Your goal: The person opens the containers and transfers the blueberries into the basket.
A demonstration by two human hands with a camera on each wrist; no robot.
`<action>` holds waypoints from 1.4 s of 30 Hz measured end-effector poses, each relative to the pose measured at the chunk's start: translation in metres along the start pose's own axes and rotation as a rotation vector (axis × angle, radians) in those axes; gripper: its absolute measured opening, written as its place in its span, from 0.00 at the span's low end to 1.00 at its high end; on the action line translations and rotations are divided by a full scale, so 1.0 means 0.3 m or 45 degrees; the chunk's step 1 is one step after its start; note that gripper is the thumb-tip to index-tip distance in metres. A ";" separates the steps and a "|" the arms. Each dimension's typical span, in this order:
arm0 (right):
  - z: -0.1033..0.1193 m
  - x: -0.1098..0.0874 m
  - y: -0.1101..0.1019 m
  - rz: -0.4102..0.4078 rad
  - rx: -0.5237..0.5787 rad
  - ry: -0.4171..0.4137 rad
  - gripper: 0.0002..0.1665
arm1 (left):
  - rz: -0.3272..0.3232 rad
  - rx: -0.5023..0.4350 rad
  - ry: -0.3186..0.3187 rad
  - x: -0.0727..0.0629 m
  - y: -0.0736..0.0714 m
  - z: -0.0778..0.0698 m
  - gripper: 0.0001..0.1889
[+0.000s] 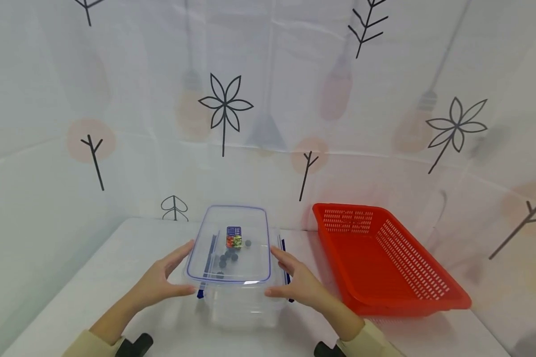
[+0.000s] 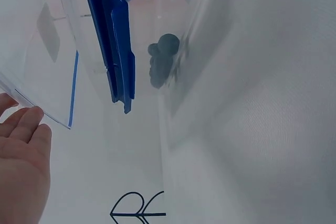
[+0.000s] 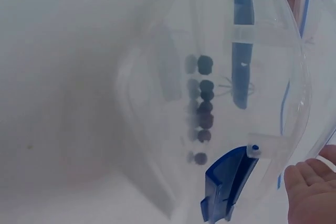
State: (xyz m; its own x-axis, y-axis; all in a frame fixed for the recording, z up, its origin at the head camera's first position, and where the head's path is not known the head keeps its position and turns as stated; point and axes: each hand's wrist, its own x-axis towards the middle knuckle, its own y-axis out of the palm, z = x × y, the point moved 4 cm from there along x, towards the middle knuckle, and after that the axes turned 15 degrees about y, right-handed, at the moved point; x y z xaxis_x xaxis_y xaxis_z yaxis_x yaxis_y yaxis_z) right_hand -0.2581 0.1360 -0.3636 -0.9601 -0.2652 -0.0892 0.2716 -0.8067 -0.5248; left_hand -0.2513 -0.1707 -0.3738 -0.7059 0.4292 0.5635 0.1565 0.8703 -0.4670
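My left hand (image 1: 161, 280) and right hand (image 1: 301, 280) hold a clear plastic lid (image 1: 256, 218) with a blue seal, one at each side. Thumbs lie toward the near corners and the fingers farther along the edges. A small colourful label (image 1: 234, 237) is on the lid. Below it stands a clear plastic box (image 1: 245, 305), its blue side latches (image 2: 115, 45) hanging down. In the left wrist view a gap shows between lid and box rim. Several small dark round fruits like blueberries (image 3: 206, 119) lie on the box's bottom, seen through its wall.
A red plastic basket (image 1: 362, 267) with slotted sides stands to the right of the box. Both are on a white table (image 1: 129, 248). Behind hangs a pale curtain (image 1: 152, 99) printed with plants and utensils.
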 end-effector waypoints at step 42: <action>0.100 0.058 0.152 0.132 0.157 -0.084 0.55 | -0.039 -0.171 -0.030 -0.101 -0.148 0.016 0.44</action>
State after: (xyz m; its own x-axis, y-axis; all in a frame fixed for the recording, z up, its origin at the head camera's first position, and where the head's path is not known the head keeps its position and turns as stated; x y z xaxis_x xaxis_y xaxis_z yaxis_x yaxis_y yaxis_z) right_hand -0.2603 0.0786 -0.3636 -0.9212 -0.3809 -0.0797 0.3788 -0.8309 -0.4075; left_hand -0.2400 -0.2234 -0.3735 -0.7273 0.3975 0.5595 0.2243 0.9081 -0.3537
